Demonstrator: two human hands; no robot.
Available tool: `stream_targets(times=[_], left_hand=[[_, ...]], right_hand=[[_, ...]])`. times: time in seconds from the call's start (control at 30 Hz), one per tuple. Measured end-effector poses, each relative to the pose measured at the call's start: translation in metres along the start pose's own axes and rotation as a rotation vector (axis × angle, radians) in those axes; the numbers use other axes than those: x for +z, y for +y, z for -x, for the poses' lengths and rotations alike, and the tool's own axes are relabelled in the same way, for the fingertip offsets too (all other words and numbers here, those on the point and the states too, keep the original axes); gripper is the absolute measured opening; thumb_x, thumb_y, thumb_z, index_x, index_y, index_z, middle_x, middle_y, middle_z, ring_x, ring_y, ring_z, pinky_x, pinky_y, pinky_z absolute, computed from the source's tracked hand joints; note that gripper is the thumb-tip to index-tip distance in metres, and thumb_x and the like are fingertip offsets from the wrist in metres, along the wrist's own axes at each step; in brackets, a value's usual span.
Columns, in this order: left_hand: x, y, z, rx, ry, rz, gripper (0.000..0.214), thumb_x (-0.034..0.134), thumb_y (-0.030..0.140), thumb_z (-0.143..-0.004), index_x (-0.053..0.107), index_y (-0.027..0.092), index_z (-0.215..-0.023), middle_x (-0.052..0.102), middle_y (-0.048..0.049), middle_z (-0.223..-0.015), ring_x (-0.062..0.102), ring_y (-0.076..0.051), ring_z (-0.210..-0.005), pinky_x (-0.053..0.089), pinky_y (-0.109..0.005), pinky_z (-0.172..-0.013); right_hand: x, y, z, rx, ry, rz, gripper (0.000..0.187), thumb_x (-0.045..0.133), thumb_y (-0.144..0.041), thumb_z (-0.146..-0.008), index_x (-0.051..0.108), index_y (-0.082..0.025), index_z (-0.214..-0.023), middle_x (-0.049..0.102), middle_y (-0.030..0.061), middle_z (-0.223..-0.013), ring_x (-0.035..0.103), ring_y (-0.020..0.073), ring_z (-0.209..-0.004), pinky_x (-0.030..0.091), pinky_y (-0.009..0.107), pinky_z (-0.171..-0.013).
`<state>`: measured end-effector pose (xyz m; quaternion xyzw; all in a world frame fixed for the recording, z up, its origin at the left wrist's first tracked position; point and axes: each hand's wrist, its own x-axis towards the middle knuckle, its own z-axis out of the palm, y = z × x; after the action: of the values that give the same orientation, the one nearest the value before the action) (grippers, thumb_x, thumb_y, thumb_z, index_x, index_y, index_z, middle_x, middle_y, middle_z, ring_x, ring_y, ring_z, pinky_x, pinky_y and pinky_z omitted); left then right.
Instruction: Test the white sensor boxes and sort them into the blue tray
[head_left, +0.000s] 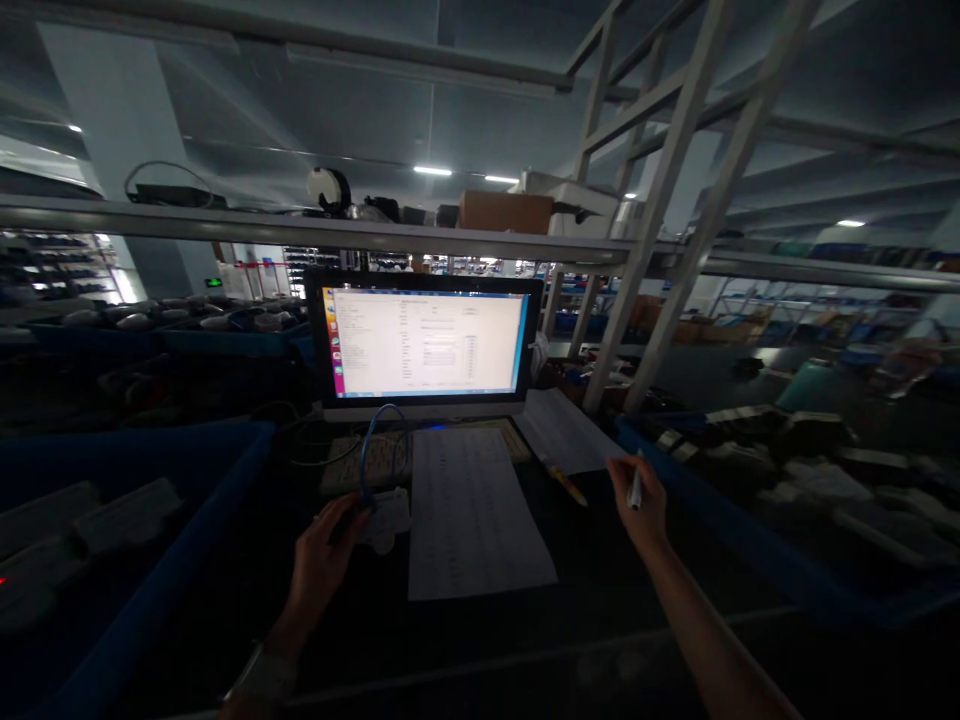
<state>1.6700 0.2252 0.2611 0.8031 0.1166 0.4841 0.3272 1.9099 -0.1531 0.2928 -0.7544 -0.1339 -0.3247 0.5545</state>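
L hand point(326, 550) reaches fwd from lower L, wrist bent inward, fingers + thumb closed on L edge of the pale unit point(390, 518), w/ blue cable point(365, 460) looping up beside the fingers. Unit is over the dark surface point(360, 640), just L of the printed sheet point(476, 520), in front of the keyboard point(341, 470). R hand point(643, 510) comes in from lower R, forearm angled up-L, fingers curled round a pen point(635, 488), near the second sheet point(566, 432). Unit's L edge hidden by fingers; pen partly covered too. Both forearms cut off at bottom. Wristband point(259, 675) blurry; monitor point(424, 345) txt + sheet print unreadable; bin point(180, 560) contents dim.
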Motion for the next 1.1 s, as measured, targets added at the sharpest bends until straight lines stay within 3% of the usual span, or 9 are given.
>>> stream_targets(times=[0.13,0.3,0.47,0.67,1.1], left_hand=[[0.002,-0.003,0.001,0.024,0.003,-0.026,0.044,0.053,0.061,-0.078,0.069,0.022,-0.090,0.073,-0.0048,-0.092,0.070,-0.022,-0.084,0.057,-0.032,-0.076],[0.003,-0.003,0.003,0.068,0.016,-0.007,0.036,0.054,0.053,-0.082,0.069,0.023,-0.093,0.074,-0.0035,-0.091,0.070,-0.020,-0.082,0.058,-0.030,-0.075],[0.005,-0.006,0.006,0.111,0.014,-0.006,0.031,0.055,0.047,-0.084,0.069,0.022,-0.098,0.074,-0.0045,-0.093,0.070,-0.020,-0.084,0.058,-0.029,-0.075],[0.004,-0.004,0.005,0.110,0.004,0.020,0.030,0.055,0.045,-0.084,0.069,0.021,-0.097,0.074,-0.0054,-0.093,0.071,-0.020,-0.084,0.058,-0.029,-0.073],[0.005,-0.003,0.007,0.057,-0.007,0.046,0.032,0.056,0.046,-0.083,0.070,0.020,-0.096,0.073,-0.0081,-0.093,0.070,-0.022,-0.086,0.058,-0.033,-0.075]], right_hand=[[-0.033,0.031,-0.005,-0.171,-0.102,0.344,0.044,0.050,-0.059,-0.077,0.058,-0.019,-0.095,0.067,0.0103,-0.087,0.063,0.0253,-0.080,0.048,0.039,-0.074],[-0.045,0.063,0.006,-0.369,-0.168,0.685,0.048,0.042,-0.052,-0.084,0.061,-0.013,-0.105,0.068,0.0163,-0.092,0.063,0.0299,-0.086,0.049,0.042,-0.076],[-0.044,0.081,0.006,-0.311,-0.227,0.839,0.047,0.040,-0.049,-0.084,0.064,-0.016,-0.107,0.069,0.0134,-0.083,0.064,0.0293,-0.076,0.049,0.040,-0.065],[-0.044,0.094,0.006,-0.302,-0.277,0.881,0.042,0.039,-0.040,-0.080,0.066,-0.018,-0.103,0.068,0.0146,-0.105,0.064,0.0292,-0.093,0.050,0.041,-0.077],[-0.045,0.093,0.005,-0.249,-0.325,0.928,0.042,0.036,-0.039,-0.080,0.068,-0.020,-0.101,0.069,0.0127,-0.099,0.064,0.0295,-0.087,0.051,0.041,-0.071]])
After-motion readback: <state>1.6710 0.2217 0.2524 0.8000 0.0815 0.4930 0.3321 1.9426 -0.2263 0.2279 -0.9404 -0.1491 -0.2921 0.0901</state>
